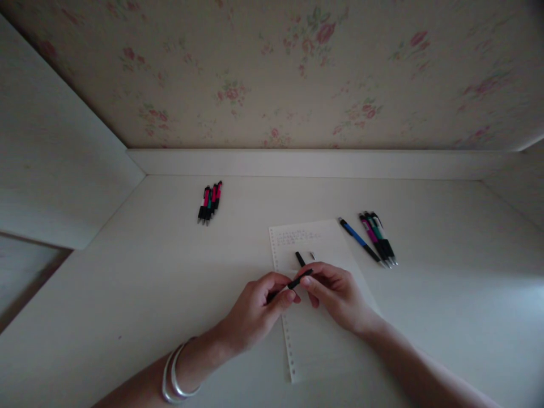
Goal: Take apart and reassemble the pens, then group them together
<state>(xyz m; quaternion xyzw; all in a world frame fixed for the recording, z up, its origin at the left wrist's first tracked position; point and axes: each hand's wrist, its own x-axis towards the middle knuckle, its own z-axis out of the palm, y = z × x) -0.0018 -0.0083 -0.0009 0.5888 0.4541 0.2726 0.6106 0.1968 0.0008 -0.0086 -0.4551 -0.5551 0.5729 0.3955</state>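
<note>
Over the sheet of paper point(325, 345), my left hand point(257, 306) is closed around one end of a black pen point(297, 280). My right hand point(336, 292) pinches the pen's other end between thumb and fingers. The pen slants up to the right, and part of it is hidden by my left fingers. Just beyond my hands, a black tube-like piece point(300, 259) lies on the paper. Beside it is a small silvery piece point(313, 255), possibly a pen tip, partly hidden by my right hand. Handwriting covers the top lines of the sheet, which has punched holes along its left edge.
At the right of the white desk point(170, 294), a blue pen point(359, 239) lies next to a bunch of purple, green and white pens point(378, 238). Several red and green pens point(209, 203) sit at the back left. A floral wall point(238, 73) rises behind.
</note>
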